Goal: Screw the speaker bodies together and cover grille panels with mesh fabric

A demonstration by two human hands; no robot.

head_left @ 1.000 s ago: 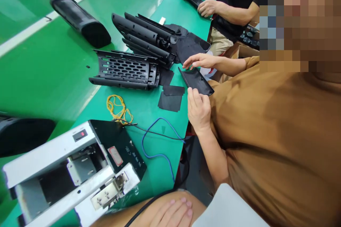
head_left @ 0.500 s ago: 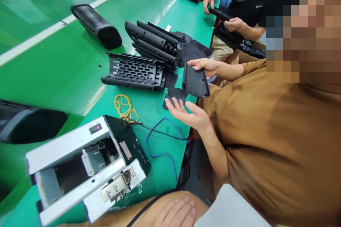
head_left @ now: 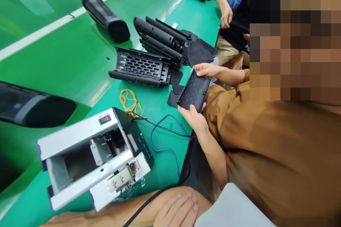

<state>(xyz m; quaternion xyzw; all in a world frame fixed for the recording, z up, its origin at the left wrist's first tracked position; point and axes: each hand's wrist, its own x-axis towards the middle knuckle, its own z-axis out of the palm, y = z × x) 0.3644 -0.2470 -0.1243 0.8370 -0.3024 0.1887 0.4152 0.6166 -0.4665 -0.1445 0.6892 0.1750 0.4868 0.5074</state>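
Observation:
My left hand (head_left: 177, 211) lies with its fingers stretched out over my right arm, close to the elbow. My right forearm (head_left: 128, 209) crosses the bottom of the head view towards the left. At its end my right hand (head_left: 64, 220) shows only in part, its fingers cut off by the lower edge. A black cable (head_left: 151, 200) passes over that forearm. Just beyond the arm stands a silver and black machine (head_left: 77, 138) with a rocker switch (head_left: 104, 119) and an open middle.
Beside me a co-worker in brown holds a black curved panel (head_left: 195, 90) in both hands. Perforated black housings (head_left: 141, 65), black cloth pieces (head_left: 199, 51), a yellow cord (head_left: 130, 103) and a blue wire (head_left: 165, 149) lie on the green table. Black speakers (head_left: 106, 19) stand further back.
The co-worker's free hand has come up to the panel, which is now tilted and held on both sides. My hands stay where they were; the view has shifted slightly.

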